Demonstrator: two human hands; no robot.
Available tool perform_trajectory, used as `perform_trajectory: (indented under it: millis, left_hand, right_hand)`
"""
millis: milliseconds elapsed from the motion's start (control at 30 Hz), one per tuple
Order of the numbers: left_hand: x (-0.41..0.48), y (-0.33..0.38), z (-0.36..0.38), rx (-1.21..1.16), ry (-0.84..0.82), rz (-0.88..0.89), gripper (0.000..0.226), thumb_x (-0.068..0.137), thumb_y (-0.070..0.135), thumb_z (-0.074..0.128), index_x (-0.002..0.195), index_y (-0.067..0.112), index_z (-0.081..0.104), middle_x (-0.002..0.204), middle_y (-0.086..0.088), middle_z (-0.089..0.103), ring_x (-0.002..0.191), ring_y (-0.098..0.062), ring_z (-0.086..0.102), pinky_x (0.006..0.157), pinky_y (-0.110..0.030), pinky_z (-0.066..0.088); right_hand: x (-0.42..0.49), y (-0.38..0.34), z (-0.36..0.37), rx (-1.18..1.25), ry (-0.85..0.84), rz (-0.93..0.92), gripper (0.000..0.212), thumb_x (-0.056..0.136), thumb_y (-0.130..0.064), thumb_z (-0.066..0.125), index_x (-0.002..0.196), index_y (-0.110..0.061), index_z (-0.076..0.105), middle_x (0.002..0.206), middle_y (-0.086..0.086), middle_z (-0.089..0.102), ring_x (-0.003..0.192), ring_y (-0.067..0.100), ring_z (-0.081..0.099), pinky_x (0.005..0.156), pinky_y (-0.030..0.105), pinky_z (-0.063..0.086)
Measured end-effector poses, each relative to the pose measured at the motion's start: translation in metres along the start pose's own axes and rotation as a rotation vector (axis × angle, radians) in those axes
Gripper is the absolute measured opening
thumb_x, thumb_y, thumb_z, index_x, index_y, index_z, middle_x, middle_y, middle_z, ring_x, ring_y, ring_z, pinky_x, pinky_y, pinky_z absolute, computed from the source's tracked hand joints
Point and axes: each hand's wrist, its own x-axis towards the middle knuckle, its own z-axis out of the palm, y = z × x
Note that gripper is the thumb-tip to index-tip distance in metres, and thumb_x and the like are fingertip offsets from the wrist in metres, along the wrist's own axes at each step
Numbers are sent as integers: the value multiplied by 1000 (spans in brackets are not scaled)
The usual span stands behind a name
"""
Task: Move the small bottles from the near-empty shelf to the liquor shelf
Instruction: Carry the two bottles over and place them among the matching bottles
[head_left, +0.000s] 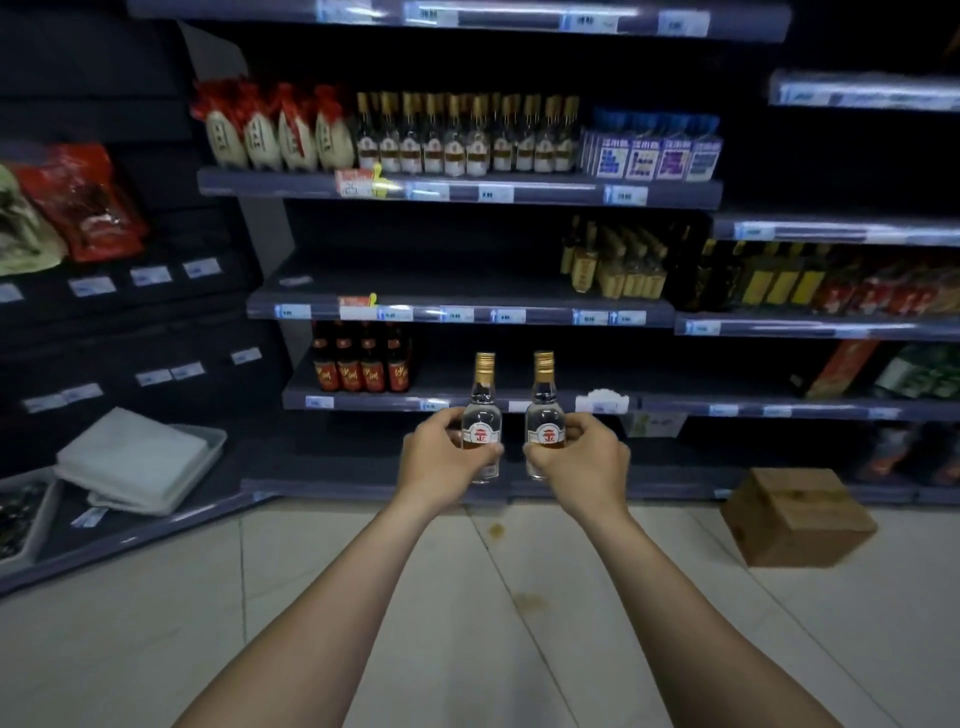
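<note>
Both small bottles were held upright in the air, gold caps pointing to 12 o'clock, long axes vertical and parallel, with a narrow gap between them. The left bottle (482, 415) sat in the left hand (447, 452), whose grip was closed round the lower half, fingers and thumb curled about the glass. The right bottle (544, 410) was held the same way by the right hand (582, 452). Each was clear glass with a red-and-white label (the print was too small to read). They hung in front of the lip of a low shelf (670, 404), which carried dark bottles with red labels (361, 364) toward 10 o'clock. At 12 o'clock above it, the near-empty shelf (415, 280) had a long bare stretch running from its left end to a cluster of amber bottles (618, 265) at its right end. Higher still at 12 o'clock, the liquor shelf (561, 189) held a tight row of gold-capped bottles (467, 137), hemmed between white jars topped with red cloth (270, 130) and blue boxes (654, 150). At 9 o'clock a grey tray (215, 439) held folded white sheets (135, 457). A closed cardboard box (795, 519) stood on the tiled floor (467, 597) at 4 o'clock, against the shelf base; the tiles between the forearms and the shelving lay open.
</note>
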Motion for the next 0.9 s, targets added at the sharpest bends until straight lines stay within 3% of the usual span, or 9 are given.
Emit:
perform_trajectory:
  millis: [100,333,500,600,700,833,900]
  left_hand:
    - [60,20,19,20,23,22,58,62,38,93,114,32,69,89,17,74,76,6,68,72,-24,59]
    - [211,50,55,48,35,91,58,66,39,91,118,30,67,85,16,73,73,7,67,70,-24,58]
    - [332,77,75,-8,22,167,58,68,32,91,120,28,65,89,20,71,78,17,61,61,-3,45]
    - [399,98,80,-33,37,208,59,67,31,91,120,27,67,90,16,73,78,14,64,64,-6,49]
    - [456,119,83,-57,50,258,58,64,33,91,118,31,68,90,17,73,78,10,66,72,-16,56]
    - [517,145,85,-61,82,277,52,64,38,90,109,38,64,89,20,72,77,8,66,69,-19,56]
    - [540,156,86,-49,92,317,55,66,38,89,112,40,60,88,24,68,78,14,63,63,-10,50]
  right_hand:
    - [66,-9,5,21,-8,-19,32,64,-24,90,83,-33,66,73,-16,72,64,-7,66,51,5,43]
    - [220,-31,36,8,20,-97,33,65,-28,89,91,-31,69,75,-16,72,67,-5,65,54,9,42]
    - [333,-64,63,32,58,-145,35,66,-28,91,90,-33,66,74,-16,71,70,-16,62,51,5,43]
    - [393,-89,75,17,90,-183,37,64,-27,91,81,-34,59,68,-21,64,68,-20,59,51,2,40]
    - [445,-113,83,-12,136,-222,41,63,-31,91,89,-35,60,69,-26,59,62,-13,56,54,-1,37]
    - [502,-135,94,-10,160,-261,37,64,-33,88,78,-38,54,70,-24,60,74,3,63,59,14,41]
    - [529,-144,100,-3,180,-280,37,63,-35,89,79,-37,55,71,-23,60,77,9,65,64,24,45]
